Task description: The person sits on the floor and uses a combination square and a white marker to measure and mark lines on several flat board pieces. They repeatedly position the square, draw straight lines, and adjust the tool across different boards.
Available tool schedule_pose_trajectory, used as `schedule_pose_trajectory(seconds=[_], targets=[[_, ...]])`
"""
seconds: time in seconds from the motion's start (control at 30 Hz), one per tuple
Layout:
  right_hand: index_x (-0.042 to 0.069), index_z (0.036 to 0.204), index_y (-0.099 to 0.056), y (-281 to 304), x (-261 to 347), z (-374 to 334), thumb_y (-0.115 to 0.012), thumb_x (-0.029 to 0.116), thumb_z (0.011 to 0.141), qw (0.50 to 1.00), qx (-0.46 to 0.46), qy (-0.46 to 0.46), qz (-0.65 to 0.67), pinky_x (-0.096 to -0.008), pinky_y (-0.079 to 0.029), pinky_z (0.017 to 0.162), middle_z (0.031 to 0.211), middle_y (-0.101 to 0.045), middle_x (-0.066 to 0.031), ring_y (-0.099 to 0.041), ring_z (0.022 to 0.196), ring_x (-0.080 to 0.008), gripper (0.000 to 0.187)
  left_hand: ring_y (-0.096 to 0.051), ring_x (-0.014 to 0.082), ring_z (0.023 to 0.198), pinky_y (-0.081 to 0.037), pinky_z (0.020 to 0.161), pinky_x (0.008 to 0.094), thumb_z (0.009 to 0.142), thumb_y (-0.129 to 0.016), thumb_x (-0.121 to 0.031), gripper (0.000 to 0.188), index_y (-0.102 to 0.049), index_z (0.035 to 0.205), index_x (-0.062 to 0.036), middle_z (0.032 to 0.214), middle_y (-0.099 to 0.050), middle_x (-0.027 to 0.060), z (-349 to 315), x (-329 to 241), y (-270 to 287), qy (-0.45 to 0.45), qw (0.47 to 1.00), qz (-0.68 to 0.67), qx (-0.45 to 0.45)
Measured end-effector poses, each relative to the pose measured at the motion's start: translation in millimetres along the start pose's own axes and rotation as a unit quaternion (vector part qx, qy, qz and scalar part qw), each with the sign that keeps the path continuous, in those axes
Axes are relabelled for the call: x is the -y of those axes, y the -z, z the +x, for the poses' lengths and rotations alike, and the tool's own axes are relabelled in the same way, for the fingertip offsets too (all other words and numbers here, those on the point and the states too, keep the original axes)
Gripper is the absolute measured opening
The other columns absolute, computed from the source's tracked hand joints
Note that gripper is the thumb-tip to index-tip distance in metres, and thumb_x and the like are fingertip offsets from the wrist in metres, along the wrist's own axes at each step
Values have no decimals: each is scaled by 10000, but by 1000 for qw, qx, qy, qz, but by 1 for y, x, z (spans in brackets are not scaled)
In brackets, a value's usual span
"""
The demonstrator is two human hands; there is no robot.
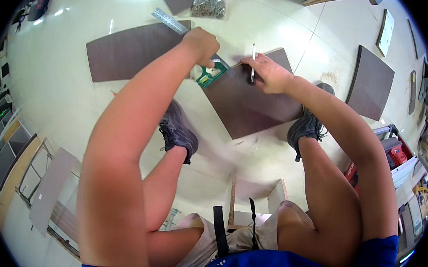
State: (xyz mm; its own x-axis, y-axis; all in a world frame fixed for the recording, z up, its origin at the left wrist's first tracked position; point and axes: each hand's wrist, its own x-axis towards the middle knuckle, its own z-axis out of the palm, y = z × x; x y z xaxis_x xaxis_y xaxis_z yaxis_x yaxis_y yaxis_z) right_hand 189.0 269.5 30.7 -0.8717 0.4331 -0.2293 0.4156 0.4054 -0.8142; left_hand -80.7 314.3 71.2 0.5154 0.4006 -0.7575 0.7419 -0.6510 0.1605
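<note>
My left hand [201,45] is closed around a combination square with a green head [212,74] and a metal rule [169,20]. The green head sits at the upper left edge of a dark brown board [254,103], and the rule's lower end lies over that board's corner area. A white pen [254,57] is in my right hand [272,76], held upright between the fingers. That hand rests at the board's upper edge, to the right of the square. The board lies flat on the floor between my shoes. Whether the pen's tip touches the board is unclear.
A second brown board [129,52] lies behind my left arm, another [371,83] at the right. A clear bag of small hardware [209,5] sits at the far side. An open toolbox [404,167] stands right; a wooden frame [258,202] is between my legs.
</note>
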Motion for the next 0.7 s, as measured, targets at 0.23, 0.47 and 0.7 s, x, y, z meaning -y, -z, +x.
schedule_pose_trajectory(seconds=[0.23, 0.47, 0.7], targets=[[56, 1283, -556, 33, 18, -9, -705, 33, 844, 966, -105, -142, 188, -406, -493, 1008, 1208, -676, -139, -663, 1114, -303, 464, -675, 323, 710, -540, 680, 445, 935, -569, -601, 610, -742, 955, -16, 726, -666, 161, -50, 12, 3, 70, 950, -268, -141], [76, 1348, -541, 17, 86, 12, -806, 147, 793, 975, -171, 123, -64, -429, -494, 1035, 1329, -630, -145, -604, 1208, -351, 619, -502, 208, 434, -442, 468, 384, 979, -426, -674, 794, -675, 956, 80, 638, -547, 88, -110, -3, -29, 256, 790, -546, 107], [56, 1041, -615, -19, 97, 35, -702, 98, 844, 997, -42, 6, -57, -465, -554, 791, 1016, -665, -145, -667, 916, -383, 219, -443, 122, 595, -386, 513, 298, 1031, -403, -620, 769, -509, 1322, 85, 702, -445, -13, -108, -51, -5, 239, 658, -687, 193]])
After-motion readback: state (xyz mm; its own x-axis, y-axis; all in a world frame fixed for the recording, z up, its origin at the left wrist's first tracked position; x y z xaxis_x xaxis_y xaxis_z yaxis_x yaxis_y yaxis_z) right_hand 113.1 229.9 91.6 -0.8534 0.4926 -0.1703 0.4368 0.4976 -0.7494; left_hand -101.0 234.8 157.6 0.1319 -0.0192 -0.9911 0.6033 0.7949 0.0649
